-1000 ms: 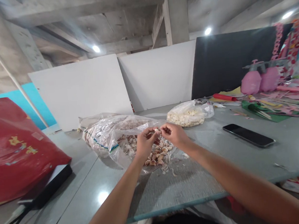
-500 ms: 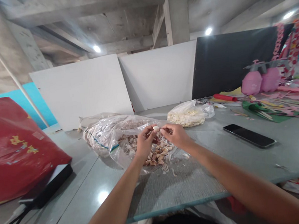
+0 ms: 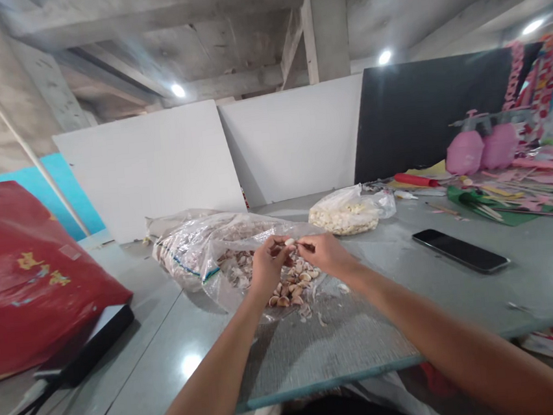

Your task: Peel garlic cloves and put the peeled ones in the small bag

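Note:
My left hand (image 3: 268, 264) pinches a small pale garlic clove (image 3: 289, 242) between thumb and fingers. My right hand (image 3: 322, 252) has its fingers pressed together at the clove's right side. Below both hands lies a heap of unpeeled cloves (image 3: 292, 291), spilling from the mouth of a large clear plastic bag (image 3: 201, 241). Loose bits of skin (image 3: 321, 319) are scattered at the heap's front right. Behind my right hand sits a smaller clear bag of pale peeled cloves (image 3: 343, 214).
A black phone (image 3: 461, 251) lies on the grey table (image 3: 395, 326) at right. Pink spray bottles (image 3: 465, 152) and paper scraps stand beyond it. At left are a red bag (image 3: 33, 276) and a black box (image 3: 96, 339) with cables. White boards (image 3: 155, 167) lean behind.
The fingers of my right hand have curled in more, and the clove between my hands has tilted and dropped slightly. Both hands stay over the heap.

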The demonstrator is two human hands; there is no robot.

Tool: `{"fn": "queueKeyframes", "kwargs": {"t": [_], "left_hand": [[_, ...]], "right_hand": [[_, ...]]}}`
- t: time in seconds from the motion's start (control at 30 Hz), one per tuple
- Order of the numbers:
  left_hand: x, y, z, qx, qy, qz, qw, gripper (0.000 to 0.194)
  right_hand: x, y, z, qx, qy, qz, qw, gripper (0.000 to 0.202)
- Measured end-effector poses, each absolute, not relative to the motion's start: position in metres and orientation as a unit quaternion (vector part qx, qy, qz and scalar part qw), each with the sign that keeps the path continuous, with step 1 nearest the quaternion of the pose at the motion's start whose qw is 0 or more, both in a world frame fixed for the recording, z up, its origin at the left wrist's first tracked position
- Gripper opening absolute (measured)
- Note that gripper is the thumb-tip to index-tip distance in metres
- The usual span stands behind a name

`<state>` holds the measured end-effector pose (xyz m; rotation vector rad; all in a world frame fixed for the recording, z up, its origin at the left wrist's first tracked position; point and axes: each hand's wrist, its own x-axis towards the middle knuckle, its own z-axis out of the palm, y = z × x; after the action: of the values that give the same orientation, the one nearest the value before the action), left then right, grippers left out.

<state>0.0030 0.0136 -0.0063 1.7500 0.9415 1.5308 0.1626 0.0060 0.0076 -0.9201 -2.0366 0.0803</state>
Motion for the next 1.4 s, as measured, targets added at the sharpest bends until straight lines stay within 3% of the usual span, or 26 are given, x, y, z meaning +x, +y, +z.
{"fn": "queueKeyframes", "kwargs": {"t": [0.27,0.53,0.8,1.2,1.4], "left_hand": [[0.005,0.013,-0.008,0.671,0.365,0.575,0.293,0.029],[0.001,0.012,-0.006,0.713,0.372,0.550,0.226,0.025],[-0.002,0.013,-0.003,0.735,0.350,0.527,0.242,0.026],[-0.012,0.017,-0.001,0.799,0.387,0.444,0.121,0.023],[-0.005,0.020,-0.005,0.713,0.368,0.528,0.278,0.027]], "right_hand": [[0.161,0.007,0.005,-0.397,-0.820,-0.060,0.407,0.012],[0.161,0.009,0.003,-0.399,-0.821,-0.200,0.356,0.010],[0.161,0.003,0.008,-0.407,-0.826,-0.220,0.321,0.009],[0.171,0.005,0.015,-0.407,-0.810,-0.222,0.359,0.012],[0.179,0.014,0.015,-0.459,-0.779,-0.136,0.405,0.014]]}}
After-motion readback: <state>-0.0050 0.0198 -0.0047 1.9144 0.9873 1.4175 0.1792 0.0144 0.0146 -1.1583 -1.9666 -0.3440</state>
